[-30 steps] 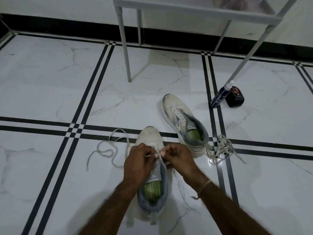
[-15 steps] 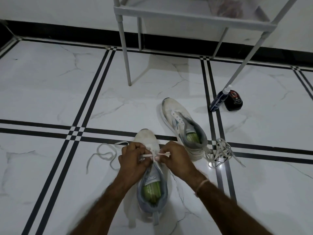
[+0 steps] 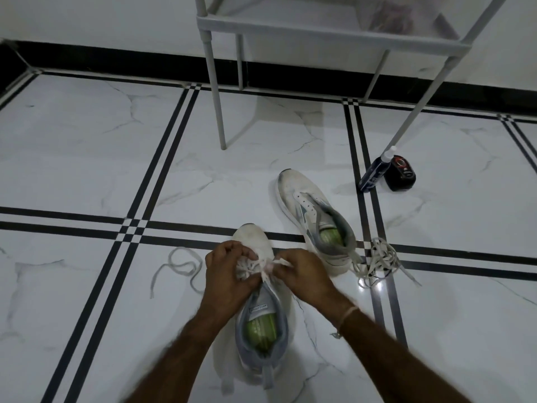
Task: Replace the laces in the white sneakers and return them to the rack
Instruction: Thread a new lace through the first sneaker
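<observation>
A white sneaker (image 3: 261, 321) with a grey collar and green insole lies on the floor in front of me, toe pointing away. My left hand (image 3: 229, 271) grips its eyelet area and the white lace (image 3: 180, 267), whose loose part trails to the left on the floor. My right hand (image 3: 302, 274) pinches the other lace end just right of the tongue. The second white sneaker (image 3: 308, 216) sits unlaced further right, with a bundle of white laces (image 3: 377, 261) beside its heel.
A white shoe rack (image 3: 325, 36) stands at the back on thin legs. A blue spray bottle (image 3: 373, 173) and a black polish jar (image 3: 401, 173) stand by its right front leg. The floor is white marble tile with black stripes.
Both hands have shifted slightly toward the toe of the near sneaker, and the lace end in my right hand has been drawn out a little. The view has tilted down.
</observation>
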Available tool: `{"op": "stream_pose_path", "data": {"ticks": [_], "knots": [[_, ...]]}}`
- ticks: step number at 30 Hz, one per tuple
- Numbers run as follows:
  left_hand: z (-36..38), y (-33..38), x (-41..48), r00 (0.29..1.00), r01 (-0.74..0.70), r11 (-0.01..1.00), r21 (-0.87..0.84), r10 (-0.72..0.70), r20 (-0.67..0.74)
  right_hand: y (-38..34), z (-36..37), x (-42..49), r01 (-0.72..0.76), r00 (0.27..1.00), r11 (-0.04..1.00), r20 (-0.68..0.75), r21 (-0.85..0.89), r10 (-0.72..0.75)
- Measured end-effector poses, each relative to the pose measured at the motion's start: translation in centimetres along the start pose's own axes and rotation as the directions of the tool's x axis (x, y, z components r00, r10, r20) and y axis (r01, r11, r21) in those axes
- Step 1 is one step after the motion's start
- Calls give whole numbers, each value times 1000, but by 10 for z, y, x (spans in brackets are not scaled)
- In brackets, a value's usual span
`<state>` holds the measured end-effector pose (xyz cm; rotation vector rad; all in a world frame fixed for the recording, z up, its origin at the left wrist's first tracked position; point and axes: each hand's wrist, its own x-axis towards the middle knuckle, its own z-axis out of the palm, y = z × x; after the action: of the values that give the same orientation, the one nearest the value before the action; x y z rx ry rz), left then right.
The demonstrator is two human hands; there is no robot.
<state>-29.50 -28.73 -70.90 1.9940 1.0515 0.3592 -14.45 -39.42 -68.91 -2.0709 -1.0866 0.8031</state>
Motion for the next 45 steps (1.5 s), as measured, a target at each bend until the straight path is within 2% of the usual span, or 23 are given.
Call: {"op": "stream_pose_path", "data": {"ticks": [1,2,3,4,5,6,8,10,11,13,15,16,18,20,21,23,27,30,32,34,36,37,45], "knots": [[-1,-1,-1,1000,8,1000,-20,-8,-3,-3,-7,0,-38,997,954,-58,298,58],[-3,-3,-2,1000,29,999,-33,-29,-5,-5,-19,1,-83,983,787,-80,611,166],[-4,-5,-1,998,57,997,-51,-58,-11,-10,-35,4,-82,965,549,-72,831,252],[-5,-6,-1,996,88,994,-70,-89,-15,-12,-52,8,-51,954,387,-70,921,290],[-5,-7,-1,994,109,990,-95,-110,-10,-16,-64,9,-21,949,319,-82,947,304],[-5,-5,0,992,126,985,-119,-126,2,-19,-71,11,-4,947,335,-103,942,303],[-4,-3,1,989,144,978,-149,-140,39,-22,-64,12,-42,945,569,-152,821,290],[-6,2,2,984,167,975,-147,-154,94,-14,-44,7,-70,969,887,-182,457,170],[-7,4,0,978,183,974,-136,-166,127,-8,-33,4,-61,990,977,-113,206,86],[-10,7,-2,966,211,974,-82,-195,172,-2,-17,0,-52,997,980,49,-192,62],[-12,10,-4,965,212,977,5,-210,156,1,-8,-3,-49,987,938,125,-342,98],[-12,11,-5,969,203,978,47,-207,133,1,-7,-4,-34,986,950,147,-310,84],[-14,14,-6,976,176,978,111,-188,109,-1,-13,-6,-38,990,998,134,43,32],[-15,16,-5,976,179,978,106,-190,110,-4,-28,-7,-68,998,892,36,446,59],[-17,17,-4,977,183,980,81,-191,98,-4,-32,-8,-75,995,846,-11,528,95],[-17,18,-2,981,177,983,54,-180,74,-1,-34,-8,-81,986,879,-91,469,140],[-15,25,-2,982,167,982,88,-174,76,1,-30,-1,-133,983,986,-111,105,145],[-16,33,-4,983,130,964,233,-157,100,-13,-32,4,22,950,992,-305,-121,-58],[-19,39,-6,984,109,930,350,-151,96,-18,-29,3,99,967,986,-219,-136,-127],[-25,41,-5,968,163,936,311,-212,131,-20,-17,-2,128,990,989,-41,-72,-131],[-29,41,-4,947,218,934,283,-273,172,-20,-4,-6,136,991,973,32,-185,-132],[-31,38,-3,946,224,936,273,-276,170,-19,2,-7,146,989,965,34,-217,-142],[-38,17,-2,950,274,955,-117,-250,186,-13,18,-5,131,986,991,-103,-6,-131]]}}
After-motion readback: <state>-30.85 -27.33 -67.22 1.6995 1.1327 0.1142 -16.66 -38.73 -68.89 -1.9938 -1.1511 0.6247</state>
